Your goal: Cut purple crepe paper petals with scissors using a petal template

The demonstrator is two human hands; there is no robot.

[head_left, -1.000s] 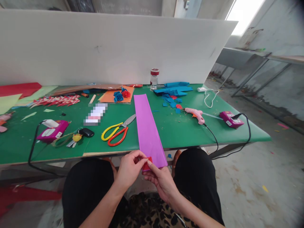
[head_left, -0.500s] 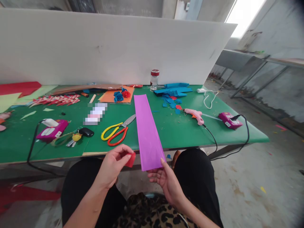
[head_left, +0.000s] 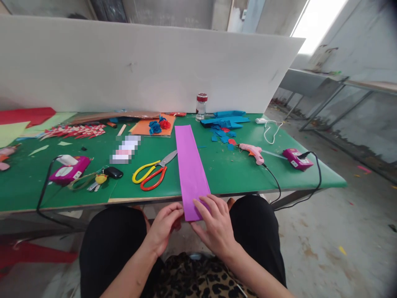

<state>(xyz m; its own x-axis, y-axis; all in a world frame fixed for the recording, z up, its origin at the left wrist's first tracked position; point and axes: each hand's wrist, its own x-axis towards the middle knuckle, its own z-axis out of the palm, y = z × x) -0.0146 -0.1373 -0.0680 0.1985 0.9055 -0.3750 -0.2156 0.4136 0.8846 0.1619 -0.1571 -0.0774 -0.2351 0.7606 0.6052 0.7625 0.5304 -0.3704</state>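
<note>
Where hands [head_left: 217, 225] meet, purple paper [head_left: 190, 165].

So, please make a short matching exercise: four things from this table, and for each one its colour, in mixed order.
Things:
1. paper strip
2. glue gun
3. table
4. jar lid

Colours:
a. green
b. red
c. purple
d. pink

Pairs: 1-c, 2-d, 3-a, 4-b
</note>
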